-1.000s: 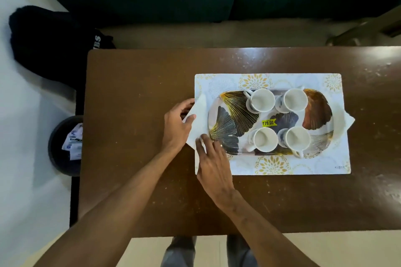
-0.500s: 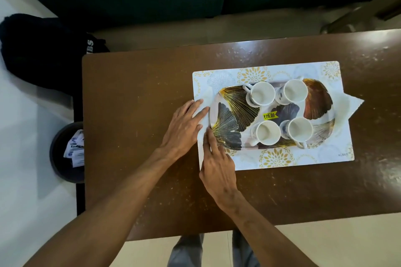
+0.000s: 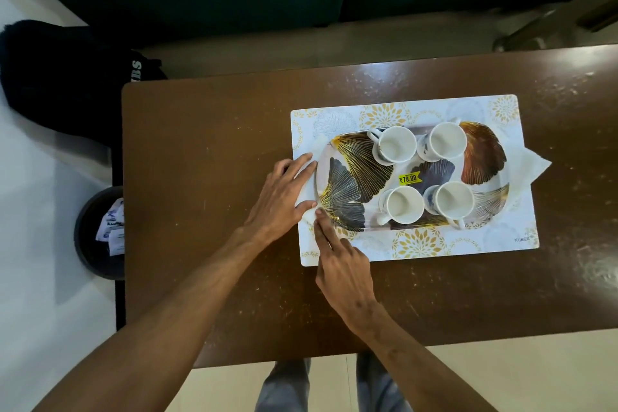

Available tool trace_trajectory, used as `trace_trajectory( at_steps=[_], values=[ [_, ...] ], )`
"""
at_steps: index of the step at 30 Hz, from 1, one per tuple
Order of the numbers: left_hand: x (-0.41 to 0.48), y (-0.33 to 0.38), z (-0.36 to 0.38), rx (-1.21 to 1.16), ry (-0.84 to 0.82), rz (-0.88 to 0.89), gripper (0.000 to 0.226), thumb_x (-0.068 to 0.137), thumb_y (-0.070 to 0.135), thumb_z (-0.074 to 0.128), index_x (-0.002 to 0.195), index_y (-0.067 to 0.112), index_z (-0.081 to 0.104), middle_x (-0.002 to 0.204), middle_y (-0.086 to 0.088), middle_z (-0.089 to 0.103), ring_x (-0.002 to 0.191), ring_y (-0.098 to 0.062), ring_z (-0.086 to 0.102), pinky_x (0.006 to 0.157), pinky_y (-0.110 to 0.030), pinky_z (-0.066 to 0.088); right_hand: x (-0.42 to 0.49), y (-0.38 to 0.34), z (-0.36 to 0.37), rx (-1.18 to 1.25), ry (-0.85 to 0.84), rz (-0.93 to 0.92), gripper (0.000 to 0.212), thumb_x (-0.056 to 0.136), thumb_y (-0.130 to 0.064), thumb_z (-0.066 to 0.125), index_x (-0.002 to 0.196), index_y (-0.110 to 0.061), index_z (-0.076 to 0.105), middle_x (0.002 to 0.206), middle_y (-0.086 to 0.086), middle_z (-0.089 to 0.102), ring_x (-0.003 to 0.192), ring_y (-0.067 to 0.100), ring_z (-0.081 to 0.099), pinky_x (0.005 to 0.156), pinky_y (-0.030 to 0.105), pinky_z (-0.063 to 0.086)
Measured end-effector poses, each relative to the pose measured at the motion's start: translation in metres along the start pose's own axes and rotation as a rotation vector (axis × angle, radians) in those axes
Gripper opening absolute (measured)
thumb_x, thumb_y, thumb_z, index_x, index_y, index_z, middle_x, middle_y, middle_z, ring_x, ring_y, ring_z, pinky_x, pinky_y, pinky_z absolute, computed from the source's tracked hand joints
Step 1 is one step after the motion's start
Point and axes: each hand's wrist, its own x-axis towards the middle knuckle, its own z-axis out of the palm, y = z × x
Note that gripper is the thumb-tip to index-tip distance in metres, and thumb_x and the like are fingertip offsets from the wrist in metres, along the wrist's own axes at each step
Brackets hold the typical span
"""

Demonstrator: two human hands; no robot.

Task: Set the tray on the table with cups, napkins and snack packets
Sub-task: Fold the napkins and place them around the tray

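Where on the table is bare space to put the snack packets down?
Bare wood lies on the table left of the placemat, and along the near edge below it. The tray is crowded with four cups; both hands, left hand and right hand, occupy its left end.

Left hand [image 3: 284, 197] flat; right hand [image 3: 344, 273] fingers extended.

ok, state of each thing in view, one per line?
Leaf-patterned oval tray: on the floral placemat.
Four white cups: upright, empty, on the tray.
White napkin, left: under the tray edge, left hand flat on it.
White napkin, right: tucked, corner out.
Right hand: fingertip at the tray rim.
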Motion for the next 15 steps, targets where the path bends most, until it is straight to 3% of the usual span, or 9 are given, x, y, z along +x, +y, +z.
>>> trace_trajectory(
  at_steps=[8,15],
  values=[
    [-0.013,0.004,0.003,0.034,0.079,-0.037,0.074,0.084,0.037,0.077,0.148,0.017,0.046,0.158,0.002,0.036,0.138,-0.022,0.032,0.108,-0.041,0.038,-0.002,0.000,0.003,0.036,0.048,-0.008,0.086,0.078,-0.020,0.076,0.152,-0.010,0.033,0.164,0.006,0.025,0.103,0.028,0.066,0.075,0.038,0.060],
    [-0.010,0.009,0.006,0.036,0.060,-0.061,0.071,0.086,0.039,0.075,0.147,0.015,0.048,0.158,0.002,0.037,0.138,-0.023,0.032,0.107,-0.041,0.037,-0.006,0.008,0.006,0.026,0.049,0.008,0.079,0.075,-0.017,0.077,0.146,-0.009,0.043,0.163,0.003,0.027,0.090,0.024,0.067,0.067,0.035,0.058]
  ],
)
